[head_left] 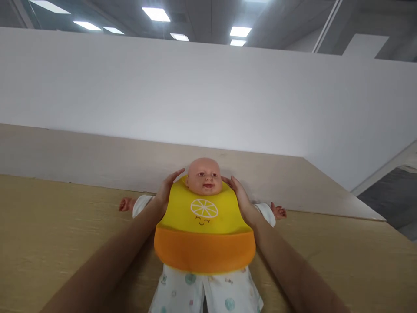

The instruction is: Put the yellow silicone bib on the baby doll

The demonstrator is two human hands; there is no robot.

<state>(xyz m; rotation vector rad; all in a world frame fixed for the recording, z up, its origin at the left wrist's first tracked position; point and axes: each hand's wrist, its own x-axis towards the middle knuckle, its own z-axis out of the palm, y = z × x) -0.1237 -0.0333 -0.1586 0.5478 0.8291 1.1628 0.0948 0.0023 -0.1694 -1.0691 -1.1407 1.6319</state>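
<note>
A baby doll (204, 174) lies face up, its head toward the wall and its arms spread to both sides. Over its chest is a yellow silicone bib (182, 213) with a citrus slice, a smiling face and an orange pocket. My left hand (168, 188) is at the bib's upper left edge, one finger stretched toward the doll's head. On the opposite edge, my right hand (241, 198) has its fingertips close to the doll's neck. The bib partly covers both hands, and the fingers behind it are hidden.
The doll rests on a wooden tabletop (58, 226). Behind it runs a pale raised board (97, 152) against a white partition (202, 95). Patterned white trousers (182, 289) cover the doll's legs. At the right, the board's edge ends near a dark floor area.
</note>
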